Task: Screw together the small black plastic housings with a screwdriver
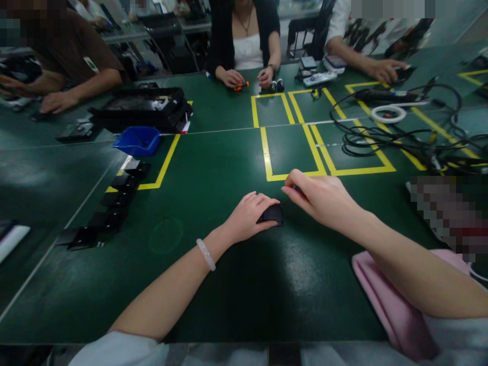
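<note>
Near the middle of the green table (pixel 236 284), my left hand (pixel 253 216) grips a small black part (pixel 273 214) that lies on the tabletop. My right hand (pixel 312 193) is just to the right of it, thumb and fingertips pinched round a thin dark tool (pixel 285 202) that points down toward the black part's right end. Most of the tool is hidden in my fingers, so I cannot tell what kind it is.
Several black pieces (pixel 124 198) form a row at the left, below a blue bin (pixel 138 141) and a black tray (pixel 152 104). Black cables (pixel 362 145) lie at the right, above a pink cloth (pixel 385 284). People sit across the table, one holding an orange object (pixel 241 86).
</note>
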A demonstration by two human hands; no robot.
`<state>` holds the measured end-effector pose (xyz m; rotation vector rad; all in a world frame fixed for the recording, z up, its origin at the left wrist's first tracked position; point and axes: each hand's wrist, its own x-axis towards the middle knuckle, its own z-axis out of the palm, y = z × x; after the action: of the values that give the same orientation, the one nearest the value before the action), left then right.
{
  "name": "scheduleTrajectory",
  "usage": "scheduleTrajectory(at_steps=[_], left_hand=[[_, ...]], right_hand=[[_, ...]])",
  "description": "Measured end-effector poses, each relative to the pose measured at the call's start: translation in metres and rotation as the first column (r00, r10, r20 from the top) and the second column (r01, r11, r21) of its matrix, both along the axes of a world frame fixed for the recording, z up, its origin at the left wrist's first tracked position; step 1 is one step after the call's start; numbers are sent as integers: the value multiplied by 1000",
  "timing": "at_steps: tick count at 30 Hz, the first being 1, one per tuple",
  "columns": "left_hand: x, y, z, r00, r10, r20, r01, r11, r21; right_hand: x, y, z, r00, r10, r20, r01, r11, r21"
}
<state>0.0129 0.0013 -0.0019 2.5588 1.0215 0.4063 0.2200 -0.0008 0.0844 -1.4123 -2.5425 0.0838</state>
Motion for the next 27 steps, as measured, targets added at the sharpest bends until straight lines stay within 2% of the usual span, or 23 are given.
scheduleTrajectory(at_steps=[10, 16, 22, 27], left_hand=[[0, 0, 0, 1000, -6, 8, 5, 1000, 8], [0, 0, -1, 1000, -5, 17, 5, 1000, 2], [-1, 0, 0, 1000, -4, 17, 4, 1000, 3], [-1, 1, -1, 1000, -6, 10, 6, 1000, 7]], right_hand=[[-1, 0, 1, 997, 14, -77, -15, 1000, -4], [0, 0, 2, 1000, 30, -4, -30, 999, -30], [0, -2, 3, 997, 50, -56, -51, 998, -27], [0, -2, 5, 999, 16, 33, -15, 999, -38]])
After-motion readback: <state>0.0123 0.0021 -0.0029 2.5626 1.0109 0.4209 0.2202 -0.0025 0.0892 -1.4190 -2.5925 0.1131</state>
